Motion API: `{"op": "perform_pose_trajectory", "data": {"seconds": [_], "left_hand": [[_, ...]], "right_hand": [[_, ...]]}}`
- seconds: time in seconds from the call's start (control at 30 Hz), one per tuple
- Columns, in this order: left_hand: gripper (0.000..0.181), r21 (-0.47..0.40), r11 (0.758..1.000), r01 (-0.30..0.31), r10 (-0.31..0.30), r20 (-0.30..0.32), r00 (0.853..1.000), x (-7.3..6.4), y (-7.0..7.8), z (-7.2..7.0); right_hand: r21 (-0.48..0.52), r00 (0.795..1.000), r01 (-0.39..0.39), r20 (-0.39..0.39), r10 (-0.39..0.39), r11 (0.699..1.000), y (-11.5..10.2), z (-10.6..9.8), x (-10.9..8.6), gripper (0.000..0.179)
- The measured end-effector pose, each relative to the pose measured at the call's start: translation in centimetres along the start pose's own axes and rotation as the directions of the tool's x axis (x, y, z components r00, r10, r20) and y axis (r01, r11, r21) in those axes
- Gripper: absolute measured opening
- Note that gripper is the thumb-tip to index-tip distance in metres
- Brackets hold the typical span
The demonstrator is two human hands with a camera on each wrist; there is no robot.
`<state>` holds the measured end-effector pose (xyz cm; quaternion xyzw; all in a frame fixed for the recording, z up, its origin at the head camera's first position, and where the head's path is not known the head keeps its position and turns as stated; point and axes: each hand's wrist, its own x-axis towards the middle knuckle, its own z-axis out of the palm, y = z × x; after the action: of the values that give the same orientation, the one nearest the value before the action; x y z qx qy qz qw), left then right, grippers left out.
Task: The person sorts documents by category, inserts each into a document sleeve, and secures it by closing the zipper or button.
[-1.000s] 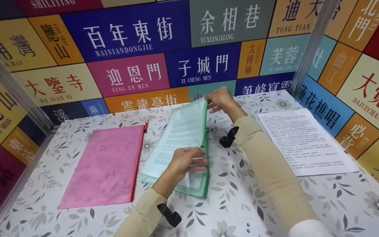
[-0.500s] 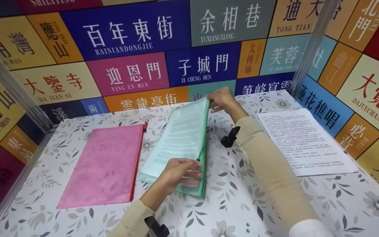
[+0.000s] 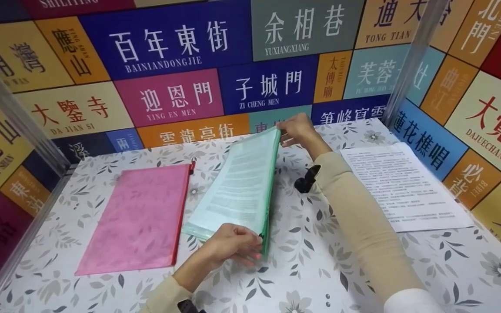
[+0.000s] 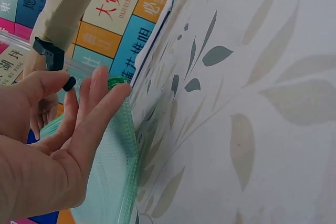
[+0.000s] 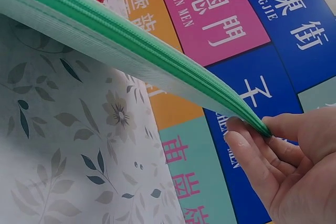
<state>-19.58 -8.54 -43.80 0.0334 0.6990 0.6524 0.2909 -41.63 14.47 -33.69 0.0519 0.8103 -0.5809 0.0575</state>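
Grips the far corner of the green zip folder (image 3: 237,187) between thumb and fingers of the right hand (image 3: 298,130), and pinches the black zipper pull (image 4: 69,83) close to the folder's near end with the left hand (image 3: 233,243), remaining fingers extended. Holds the folder tilted, zipper edge raised, over the middle of the floral-patterned table (image 3: 302,278), with printed pages (image 3: 244,167) visible inside. Lies between a flat pink folder (image 3: 135,219) on the left and a stack of printed sheets (image 3: 407,191) on the right.
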Motion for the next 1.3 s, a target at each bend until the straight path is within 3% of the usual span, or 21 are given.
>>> {"op": "perform_pose_trajectory", "data": {"seconds": [0.23, 0.37, 0.63, 0.73, 0.9, 1.0, 1.07, 1.3], "left_hand": [[0.016, 0.085, 0.996, 0.004, -0.014, 0.111, 0.994, -0.4, -0.6, -0.1], [0.009, 0.131, 0.991, -0.010, -0.016, 0.195, 0.981, -0.6, -1.0, 0.0], [0.008, 0.198, 0.979, -0.045, -0.016, 0.297, 0.955, -1.6, -1.0, 0.2], [0.011, 0.247, 0.966, -0.081, -0.009, 0.345, 0.938, -2.0, -1.0, 0.6], [0.020, 0.316, 0.933, -0.169, 0.011, 0.446, 0.895, -2.5, -0.9, 0.9], [0.020, 0.323, 0.927, -0.189, 0.011, 0.482, 0.876, -2.6, -0.7, 0.7], [0.019, 0.328, 0.924, -0.196, 0.011, 0.488, 0.873, -2.5, -0.7, 0.6], [0.021, 0.307, 0.941, -0.141, -0.014, 0.452, 0.892, -2.4, -0.9, 0.8]], "right_hand": [[-0.007, 1.000, 0.001, 0.002, -0.001, 1.000, 0.0, -0.1, 0.0, 0.029], [-0.012, 1.000, -0.001, -0.009, 0.001, 1.000, 0.1, -0.1, 0.0, 0.029], [-0.021, 1.000, -0.002, -0.024, 0.001, 1.000, -0.1, -0.2, 0.0, 0.031], [-0.020, 1.000, 0.001, -0.017, -0.001, 1.000, -0.1, -0.2, 0.1, 0.031], [-0.030, 1.000, 0.000, -0.020, 0.000, 1.000, 0.1, -0.4, 0.2, 0.030], [-0.035, 1.000, -0.001, -0.018, 0.000, 0.999, 0.2, -0.6, 0.2, 0.030], [-0.036, 1.000, -0.001, -0.013, 0.001, 0.999, 0.2, -0.6, 0.3, 0.030], [-0.030, 1.000, -0.001, -0.009, 0.001, 1.000, 0.6, -0.3, 0.2, 0.033]]}}
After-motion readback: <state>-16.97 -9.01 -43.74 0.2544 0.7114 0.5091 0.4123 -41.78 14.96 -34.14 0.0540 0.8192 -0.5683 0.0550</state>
